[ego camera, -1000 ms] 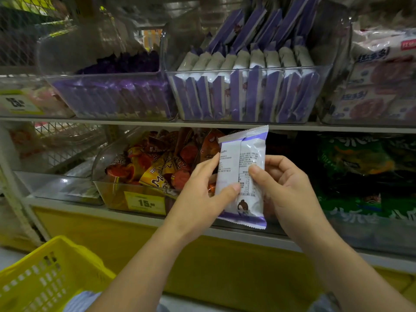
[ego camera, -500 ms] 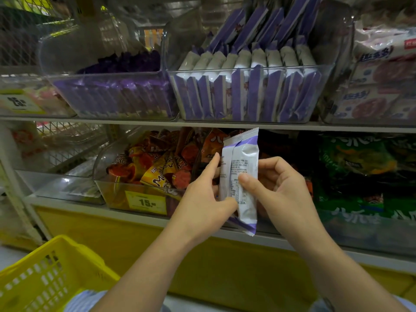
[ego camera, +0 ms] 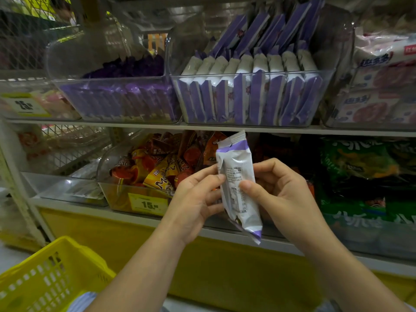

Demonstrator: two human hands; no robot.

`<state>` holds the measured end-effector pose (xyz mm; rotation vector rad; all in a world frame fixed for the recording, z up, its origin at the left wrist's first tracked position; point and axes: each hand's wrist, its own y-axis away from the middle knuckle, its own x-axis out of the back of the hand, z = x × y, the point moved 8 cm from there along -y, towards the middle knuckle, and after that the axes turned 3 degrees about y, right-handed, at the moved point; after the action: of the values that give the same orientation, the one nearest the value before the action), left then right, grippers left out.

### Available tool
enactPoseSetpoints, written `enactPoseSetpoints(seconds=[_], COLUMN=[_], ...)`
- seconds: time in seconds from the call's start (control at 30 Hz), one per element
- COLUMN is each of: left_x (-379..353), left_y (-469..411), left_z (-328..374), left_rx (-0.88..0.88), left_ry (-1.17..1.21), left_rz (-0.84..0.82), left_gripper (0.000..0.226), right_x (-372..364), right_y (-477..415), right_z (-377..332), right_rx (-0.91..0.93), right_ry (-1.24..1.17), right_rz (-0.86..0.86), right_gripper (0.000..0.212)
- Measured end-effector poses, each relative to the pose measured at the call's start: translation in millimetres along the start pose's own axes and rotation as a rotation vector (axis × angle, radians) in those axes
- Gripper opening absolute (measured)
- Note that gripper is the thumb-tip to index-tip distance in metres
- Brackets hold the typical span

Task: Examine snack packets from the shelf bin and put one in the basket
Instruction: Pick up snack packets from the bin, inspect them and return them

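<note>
Store shelving is filling the view, with clear bins sitting in two tiers on a grey shelf (ego camera: 135, 124) and the one below it. On the upper tier, a clear shelf bin (ego camera: 335, 39) is holding upright rows of purple-and-white packets (ego camera: 258, 97). Just beside it on the left, a second bin (ego camera: 67, 64) is carrying darker purple packets. Below, an orange snack bin (ego camera: 117, 199) is showing a yellow price tag (ego camera: 147, 204) reading 15, and green bags (ego camera: 360, 163) are lying further right.

In front of the lower tier, both hands are holding one snack packet (ego camera: 238, 185) in the air. It is white with purple ends, its printed back is facing the camera, and it is standing roughly upright with its bottom end tilting right. The left hand (ego camera: 195, 203) is keeping its grip clamped on the packet's left edge, thumb tip on the front and fingers behind. The right hand (ego camera: 286, 199) is pinching the right side, its grip closed with the thumb pressing on the printed face. The packet is hanging below the shelf bin and well apart from the yellow basket (ego camera: 45, 280), which is sitting at the lower left, near the left forearm.
</note>
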<state>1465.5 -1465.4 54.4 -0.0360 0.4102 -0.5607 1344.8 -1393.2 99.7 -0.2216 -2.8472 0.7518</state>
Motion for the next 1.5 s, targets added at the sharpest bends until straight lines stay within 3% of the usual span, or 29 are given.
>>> enactPoseSetpoints(seconds=[0.17,0.27,0.33,0.43,0.57,0.73,0.87,0.97,1.07,1.2,1.37,1.5], left_x=[-4,-5,-6,-12,-28,-45,-51,-45,-35,-21,-15,-8], left_y=[-2,-2,0,7,21,38,53,56,51,24,-16,-46], left_z=[1,10,20,42,77,123,167,199,229,261,291,302], left_rx=[-0.007,-0.051,-0.107,-0.224,-0.350,-0.465,-0.682,-0.791,-0.860,-0.843,-0.851,-0.834], left_ry=[0.035,-0.032,-0.117,-0.255,-0.314,-0.484,-0.531,-0.561,-0.719,-0.965,-1.172,-1.197], left_rz=[0.022,0.069,0.119,0.156,0.059,-0.032,0.086,0.185,0.294,0.406,0.487,0.524], left_gripper=[0.049,0.028,0.025,0.046,0.046,0.072,0.052,0.046,0.037,0.033,0.030,0.027], right_x=[3,7,6,-1,3,16,1,-11,-8,3,-1,-21], right_y=[-1,-3,-4,-5,-10,-31,-56,-79,-108,-148,-207,-253], right_z=[1,0,-8,-28,-56,-92,-113,-129,-145,-173,-178,-159], right_rx=[-0.012,-0.016,-0.005,0.066,0.138,0.087,0.006,-0.006,0.054,0.271,0.302,0.274], right_ry=[-0.008,-0.026,-0.031,0.103,0.120,-0.196,-0.345,-0.089,0.341,0.950,1.216,1.315], right_rz=[-0.031,0.002,0.008,-0.019,0.043,0.190,0.124,0.002,-0.053,-0.063,-0.154,-0.276], right_gripper=[0.013,0.019,0.030,0.058,0.087,0.078,0.051,0.024,0.023,0.028,0.022,0.021])
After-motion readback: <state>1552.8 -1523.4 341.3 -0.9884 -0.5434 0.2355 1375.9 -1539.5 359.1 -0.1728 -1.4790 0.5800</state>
